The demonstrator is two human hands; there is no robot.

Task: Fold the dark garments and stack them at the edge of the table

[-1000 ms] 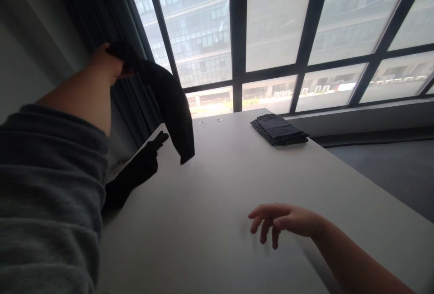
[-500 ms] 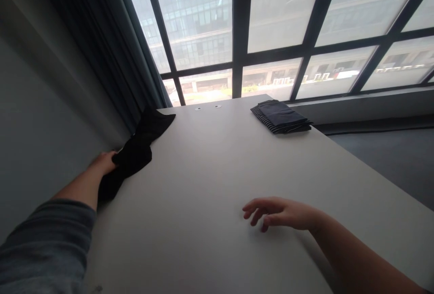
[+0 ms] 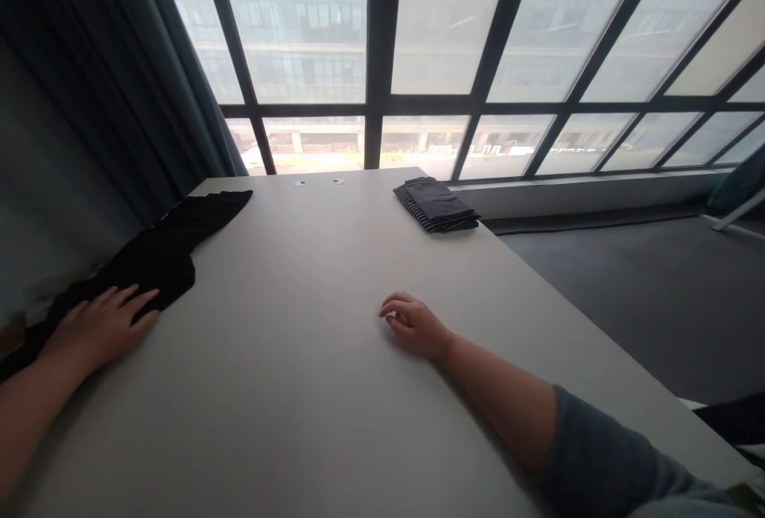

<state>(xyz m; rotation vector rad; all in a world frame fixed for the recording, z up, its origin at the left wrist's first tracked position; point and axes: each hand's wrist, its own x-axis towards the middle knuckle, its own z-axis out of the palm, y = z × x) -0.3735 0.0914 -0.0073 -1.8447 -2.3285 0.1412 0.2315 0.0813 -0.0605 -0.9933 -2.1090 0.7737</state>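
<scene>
Along the left edge of the white table (image 3: 311,327) lies a black cloth garment (image 3: 158,251), spread lengthwise and partly over the side. My left hand (image 3: 101,327) rests flat on its near part, palm down, fingers spread. Near the middle of the table is my right hand (image 3: 415,327), loosely curled with a small gap between thumb and fingers; it holds nothing. At the far right corner sits a folded stack of dark cloth (image 3: 436,203), plain on top and striped beneath, apart from both hands.
Two small white discs (image 3: 319,182) lie by the table's far edge. A dark curtain (image 3: 173,80) hangs at the left, beside a large framed window (image 3: 379,40). Grey floor (image 3: 603,287) shows on the right, with a white metal leg (image 3: 738,211) beyond.
My left hand has gone from gripping the garment's outer edge to lying flat on it, and the garment is spread flatter. My right hand has curled more. The view has turned right.
</scene>
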